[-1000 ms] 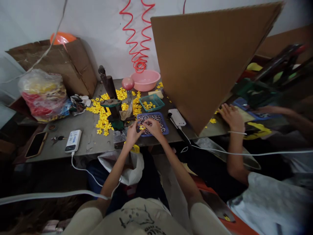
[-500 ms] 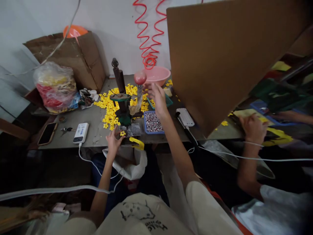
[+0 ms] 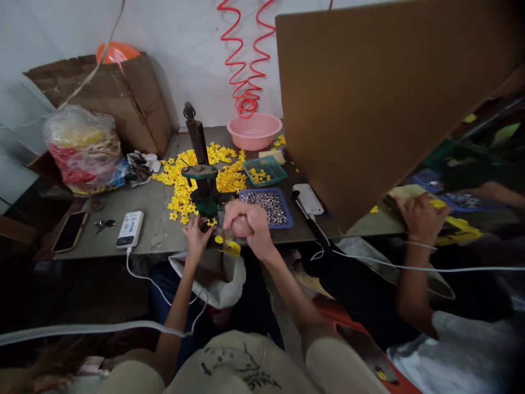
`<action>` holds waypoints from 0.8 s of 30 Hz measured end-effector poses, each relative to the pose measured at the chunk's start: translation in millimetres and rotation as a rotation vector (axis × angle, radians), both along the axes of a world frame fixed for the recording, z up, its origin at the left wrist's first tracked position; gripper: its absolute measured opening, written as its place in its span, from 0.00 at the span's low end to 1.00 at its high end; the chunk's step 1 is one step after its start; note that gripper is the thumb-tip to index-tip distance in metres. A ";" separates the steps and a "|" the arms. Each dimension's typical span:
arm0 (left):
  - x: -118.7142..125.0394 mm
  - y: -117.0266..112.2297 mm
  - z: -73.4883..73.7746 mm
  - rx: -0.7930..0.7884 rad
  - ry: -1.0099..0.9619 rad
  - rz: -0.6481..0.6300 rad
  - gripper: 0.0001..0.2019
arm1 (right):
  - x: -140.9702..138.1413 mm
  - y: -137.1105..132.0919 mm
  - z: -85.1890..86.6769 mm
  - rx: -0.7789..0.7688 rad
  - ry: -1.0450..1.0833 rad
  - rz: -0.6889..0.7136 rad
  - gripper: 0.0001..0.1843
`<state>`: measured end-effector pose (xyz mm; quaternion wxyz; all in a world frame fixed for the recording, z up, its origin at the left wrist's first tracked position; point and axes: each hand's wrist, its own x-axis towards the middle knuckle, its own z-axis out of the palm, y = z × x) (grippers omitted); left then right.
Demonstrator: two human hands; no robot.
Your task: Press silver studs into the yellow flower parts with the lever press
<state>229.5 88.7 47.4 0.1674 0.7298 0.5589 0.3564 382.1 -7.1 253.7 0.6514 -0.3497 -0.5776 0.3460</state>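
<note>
A green and dark metal hand press [image 3: 204,183] stands near the table's front edge. My right hand [image 3: 259,232] is closed around the round pinkish knob [image 3: 241,226] of its lever, low in front of the press. At the foot of the press, my left hand [image 3: 195,236] pinches a small yellow flower-shaped piece [image 3: 211,222] between thumb and fingers. Many like pieces lie in a yellow heap [image 3: 179,186] around and behind the press. A yellow curved strip [image 3: 230,247] sits at the table edge between my hands, partly covered by the lever.
Right of the press is a blue tray [image 3: 290,220] of small shiny metal parts, with a green basket [image 3: 275,164] and pink basin [image 3: 254,143] behind. A phone [image 3: 70,232] and power bank [image 3: 130,230] lie left. A cardboard sheet [image 3: 369,98] separates a co-worker's hand [image 3: 422,216]. An open white bag [image 3: 229,284] hangs below.
My right hand, open beside the raised knob before, has closed on it and pulled the lever down toward me. My left hand stays at the press with the yellow piece.
</note>
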 end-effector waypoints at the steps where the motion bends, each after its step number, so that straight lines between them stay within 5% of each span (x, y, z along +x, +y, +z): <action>1: 0.1 0.2 1.7 0.002 -0.006 0.004 0.26 | -0.7 -5.9 -8.0 0.033 0.007 0.023 0.39; 4: -8.7 -7.6 9.7 0.000 -0.028 0.007 0.26 | 17.8 1.5 -28.6 0.115 0.005 0.030 0.40; 6: -24.9 -23.9 10.8 -0.025 -0.050 -0.069 0.25 | 46.2 16.4 -49.3 0.057 -0.094 -0.103 0.36; 10: -65.8 -74.4 -12.7 -0.240 -0.040 -0.380 0.15 | 106.7 31.3 -112.1 -0.385 -0.649 -0.432 0.19; 14: -86.4 -96.2 -35.1 -0.299 0.011 -0.425 0.13 | 126.9 27.8 -154.3 -0.576 -1.068 -0.410 0.15; 17: -91.8 -69.0 -24.0 -0.200 -0.009 -0.286 0.10 | 122.2 31.0 -158.4 -0.544 -1.173 -0.392 0.09; 20: -90.4 -17.3 -4.4 -0.010 0.014 -0.075 0.12 | 119.2 37.6 -156.9 -0.531 -1.133 -0.394 0.06; 24: -80.0 41.9 1.8 0.041 0.098 -0.043 0.18 | 125.5 37.3 -160.9 -0.483 -0.972 -0.476 0.07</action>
